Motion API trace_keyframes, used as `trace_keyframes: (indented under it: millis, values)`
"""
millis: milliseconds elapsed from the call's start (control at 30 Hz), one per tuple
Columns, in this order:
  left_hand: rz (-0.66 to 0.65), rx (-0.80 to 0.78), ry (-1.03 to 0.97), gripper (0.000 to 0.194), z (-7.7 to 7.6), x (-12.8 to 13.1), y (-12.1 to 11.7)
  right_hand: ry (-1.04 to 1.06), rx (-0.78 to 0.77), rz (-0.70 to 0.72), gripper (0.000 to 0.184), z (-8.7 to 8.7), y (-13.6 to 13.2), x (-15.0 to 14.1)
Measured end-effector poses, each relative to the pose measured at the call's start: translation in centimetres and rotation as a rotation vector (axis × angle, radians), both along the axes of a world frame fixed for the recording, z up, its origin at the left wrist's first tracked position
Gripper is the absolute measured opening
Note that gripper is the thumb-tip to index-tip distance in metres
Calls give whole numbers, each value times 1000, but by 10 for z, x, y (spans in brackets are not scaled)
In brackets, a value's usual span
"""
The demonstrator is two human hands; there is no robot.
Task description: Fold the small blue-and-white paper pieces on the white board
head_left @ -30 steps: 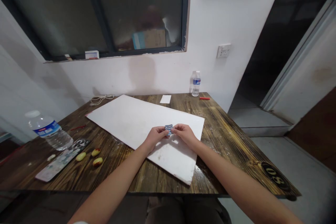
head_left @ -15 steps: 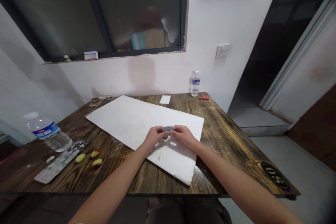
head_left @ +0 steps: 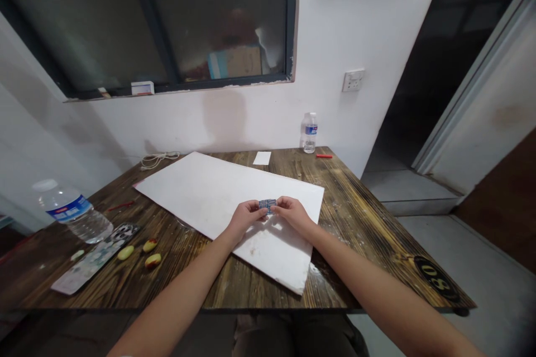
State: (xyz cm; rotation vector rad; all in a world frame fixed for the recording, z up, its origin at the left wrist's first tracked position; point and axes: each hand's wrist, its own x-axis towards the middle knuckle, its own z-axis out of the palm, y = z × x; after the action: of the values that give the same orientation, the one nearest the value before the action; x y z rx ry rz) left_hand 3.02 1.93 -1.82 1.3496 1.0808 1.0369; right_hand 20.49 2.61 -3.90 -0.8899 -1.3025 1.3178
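Note:
Between my two hands is a small blue-grey piece with a ridged, striped surface [head_left: 267, 204]; its exact kind is too small to make out. My left hand [head_left: 245, 218] pinches its left side between thumb and fingers. On the other side, my right hand [head_left: 291, 213] grips it the same way. Both hands are over the near right part of a white board [head_left: 188, 189], which lies at an angle on a dark wooden table [head_left: 347, 223]. Fingertips cover the ends of the piece.
At the left are a large water bottle [head_left: 73, 212], a patterned phone case [head_left: 96, 259] and several jujubes [head_left: 153, 260]. Along the back lie a coiled cord [head_left: 159, 160], a white card [head_left: 262, 158], a small bottle [head_left: 310, 134] and a red pen [head_left: 324, 156]. A number plaque [head_left: 435, 278] marks the right corner.
The small piece has tilted in my fingers, so its striped face now shows more and looks bluer. Both hands keep their hold in nearly the same place. The view has shifted slightly.

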Motion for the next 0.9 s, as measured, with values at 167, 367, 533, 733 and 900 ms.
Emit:
trace_keyframes:
  millis: [167,367,533,733,900]
  values:
    - [-14,10,54,37,2,3,-1,-37,22,7,28,1,-2,0]
    - [34,-12,16,36,0,2,1,-114,44,-81,25,3,-2,0]
    - [98,-16,-45,36,-2,0,4,-183,55,-186,22,5,4,11]
    - [143,-29,-87,36,0,1,3,-625,176,-317,19,5,7,29]
    - [124,-22,12,35,4,2,0,-854,363,-391,13,9,5,31]
